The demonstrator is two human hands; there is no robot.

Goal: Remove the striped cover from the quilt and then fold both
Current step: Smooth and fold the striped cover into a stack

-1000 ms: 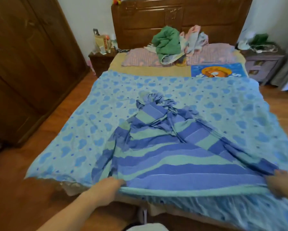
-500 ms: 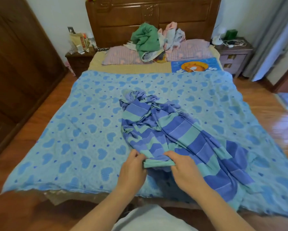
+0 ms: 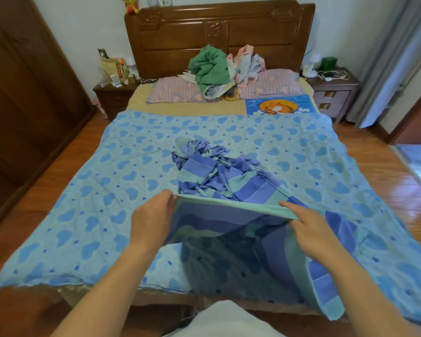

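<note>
Fingers (image 3: 167,199) on crosswise striped cover (image 3: 219,176) edge

A bedroom in a home

A bed (image 3: 180,109) with a carved wooden headboard (image 3: 219,37) and pillows (image 3: 173,92) stands between two cluttered nightstands (image 3: 113,96); a dark wooden wardrobe (image 3: 27,93) lines the left wall, grey curtains (image 3: 384,69) hang at right, and the floor (image 3: 58,176) is polished wood.
</note>
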